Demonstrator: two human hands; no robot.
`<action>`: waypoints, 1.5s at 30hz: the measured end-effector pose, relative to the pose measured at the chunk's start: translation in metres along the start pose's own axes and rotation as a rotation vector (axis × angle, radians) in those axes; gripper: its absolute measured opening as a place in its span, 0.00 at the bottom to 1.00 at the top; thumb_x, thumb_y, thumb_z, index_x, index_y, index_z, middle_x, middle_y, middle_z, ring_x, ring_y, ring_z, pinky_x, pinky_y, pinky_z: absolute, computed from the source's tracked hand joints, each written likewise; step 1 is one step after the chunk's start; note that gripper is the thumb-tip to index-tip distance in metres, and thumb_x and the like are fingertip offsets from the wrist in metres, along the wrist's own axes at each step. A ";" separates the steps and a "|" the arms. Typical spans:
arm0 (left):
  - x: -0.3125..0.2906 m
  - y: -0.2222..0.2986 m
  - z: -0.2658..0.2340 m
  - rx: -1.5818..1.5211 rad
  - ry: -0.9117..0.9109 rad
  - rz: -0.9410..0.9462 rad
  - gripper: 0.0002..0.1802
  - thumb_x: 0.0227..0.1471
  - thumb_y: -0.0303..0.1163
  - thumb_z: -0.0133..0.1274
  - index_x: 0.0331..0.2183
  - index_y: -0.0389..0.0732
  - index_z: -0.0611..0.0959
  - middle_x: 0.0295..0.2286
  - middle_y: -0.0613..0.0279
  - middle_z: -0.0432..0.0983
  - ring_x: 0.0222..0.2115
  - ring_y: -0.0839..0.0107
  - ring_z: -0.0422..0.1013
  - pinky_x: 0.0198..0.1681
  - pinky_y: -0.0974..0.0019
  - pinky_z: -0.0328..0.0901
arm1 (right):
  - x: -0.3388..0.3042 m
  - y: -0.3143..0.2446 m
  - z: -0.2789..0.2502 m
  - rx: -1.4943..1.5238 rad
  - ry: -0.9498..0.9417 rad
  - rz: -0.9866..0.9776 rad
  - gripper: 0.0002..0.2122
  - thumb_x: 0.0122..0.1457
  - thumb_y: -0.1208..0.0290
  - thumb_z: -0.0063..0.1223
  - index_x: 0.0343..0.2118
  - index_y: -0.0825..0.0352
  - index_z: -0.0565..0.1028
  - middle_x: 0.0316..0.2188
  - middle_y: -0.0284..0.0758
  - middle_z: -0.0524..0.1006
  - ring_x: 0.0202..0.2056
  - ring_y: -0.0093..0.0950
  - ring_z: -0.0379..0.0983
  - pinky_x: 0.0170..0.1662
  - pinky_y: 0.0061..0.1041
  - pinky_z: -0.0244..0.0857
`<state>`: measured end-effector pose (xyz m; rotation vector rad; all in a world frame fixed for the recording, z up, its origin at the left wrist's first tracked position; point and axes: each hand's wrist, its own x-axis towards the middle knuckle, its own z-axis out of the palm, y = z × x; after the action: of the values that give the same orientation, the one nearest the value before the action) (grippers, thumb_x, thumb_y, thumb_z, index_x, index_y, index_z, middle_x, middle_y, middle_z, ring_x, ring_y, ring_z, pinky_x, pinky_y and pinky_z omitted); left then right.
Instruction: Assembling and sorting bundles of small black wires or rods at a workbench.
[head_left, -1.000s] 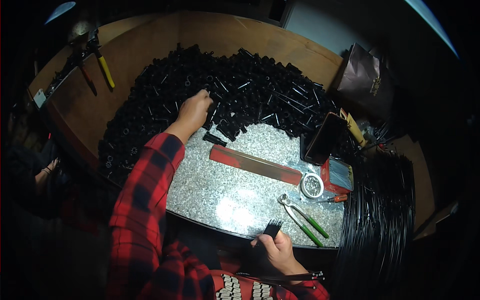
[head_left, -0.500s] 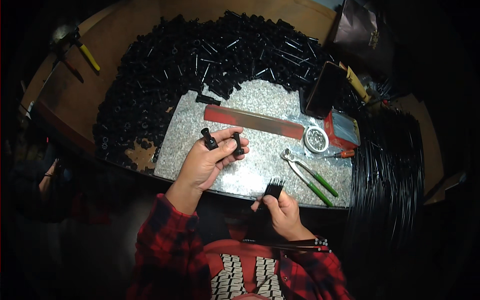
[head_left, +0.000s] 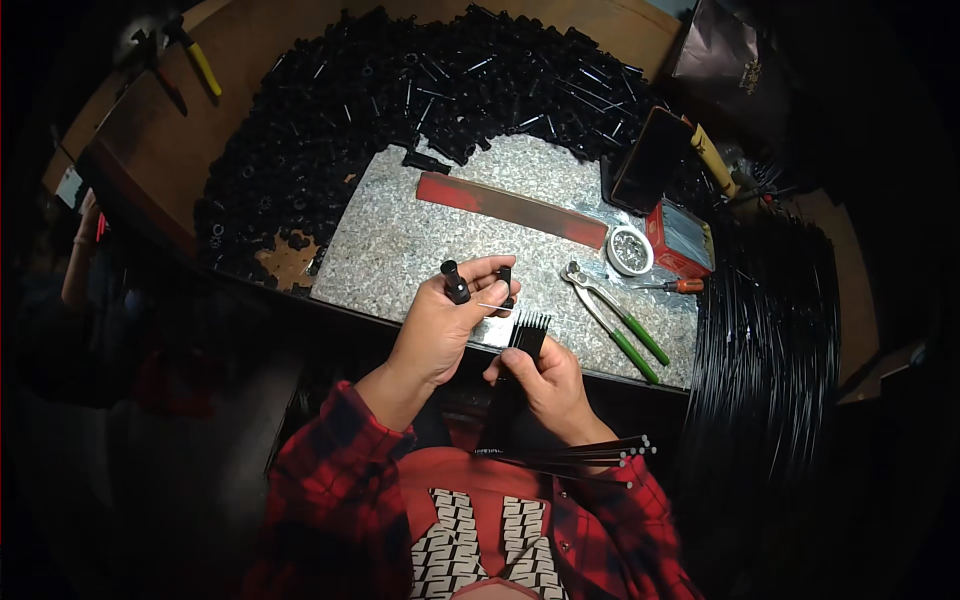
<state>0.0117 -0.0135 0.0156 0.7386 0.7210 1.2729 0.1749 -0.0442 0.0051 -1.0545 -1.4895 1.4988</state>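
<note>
My left hand [head_left: 432, 332] is closed around a short black cylindrical part [head_left: 455, 283] with a flared end, which stands up between thumb and palm. A second small black fitting [head_left: 505, 287] is pinched at its fingertips. My right hand [head_left: 552, 388] grips a flat bundle of thin black rods [head_left: 527, 337], their shiny metal tips fanned out like a comb toward the left hand. One thin pale tip reaches across to the left thumb. The rods' far ends [head_left: 635, 455] stick out over my right forearm, with rounded grey ends.
A heap of black parts [head_left: 430, 90] surrounds the speckled stone slab [head_left: 380, 235]. On the slab lie a red-brown bar [head_left: 510, 210], green-handled pincers [head_left: 615, 325], a white bowl [head_left: 630, 251] and a screwdriver [head_left: 685, 286]. Long black rods [head_left: 770, 320] hang at right; a phone [head_left: 643, 165] leans behind.
My hands have come together: the left moved right, and the right brought the rod tips up close to the small fitting. The view has shifted slightly.
</note>
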 end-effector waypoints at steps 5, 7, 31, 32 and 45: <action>-0.001 0.007 0.000 -0.010 0.044 0.058 0.19 0.55 0.24 0.51 0.49 0.34 0.73 0.36 0.58 0.75 0.37 0.75 0.72 0.43 0.74 0.67 | -0.001 0.004 0.000 -0.012 0.011 0.000 0.09 0.62 0.70 0.47 0.31 0.71 0.74 0.24 0.32 0.78 0.27 0.18 0.72 0.32 0.18 0.65; -0.002 0.008 -0.002 -0.013 0.069 0.005 0.19 0.54 0.24 0.51 0.49 0.35 0.73 0.37 0.59 0.75 0.37 0.74 0.72 0.43 0.74 0.67 | 0.000 0.003 0.000 -0.011 0.018 0.000 0.09 0.62 0.70 0.46 0.31 0.71 0.74 0.25 0.32 0.78 0.27 0.18 0.72 0.32 0.18 0.65; -0.004 0.014 -0.012 -0.131 -0.033 -0.113 0.21 0.53 0.24 0.52 0.50 0.33 0.72 0.36 0.58 0.76 0.37 0.74 0.72 0.41 0.73 0.69 | 0.006 0.005 0.000 -0.078 -0.081 -0.031 0.11 0.64 0.68 0.43 0.34 0.71 0.73 0.27 0.34 0.78 0.30 0.20 0.73 0.35 0.20 0.67; -0.004 0.014 -0.012 -0.132 -0.033 -0.112 0.21 0.53 0.24 0.52 0.50 0.33 0.72 0.36 0.58 0.76 0.37 0.74 0.72 0.41 0.73 0.69 | 0.006 0.005 0.000 -0.071 -0.075 -0.033 0.11 0.64 0.67 0.43 0.34 0.70 0.73 0.26 0.34 0.78 0.29 0.20 0.73 0.35 0.20 0.67; -0.004 0.013 -0.013 -0.130 -0.057 -0.148 0.20 0.54 0.25 0.51 0.50 0.33 0.72 0.37 0.57 0.75 0.37 0.73 0.72 0.42 0.71 0.68 | 0.008 -0.003 0.005 -0.031 -0.033 -0.029 0.10 0.62 0.69 0.46 0.31 0.72 0.74 0.24 0.32 0.78 0.27 0.18 0.72 0.32 0.19 0.65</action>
<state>-0.0070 -0.0142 0.0192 0.6017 0.6290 1.1482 0.1675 -0.0388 0.0075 -1.0266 -1.5485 1.4841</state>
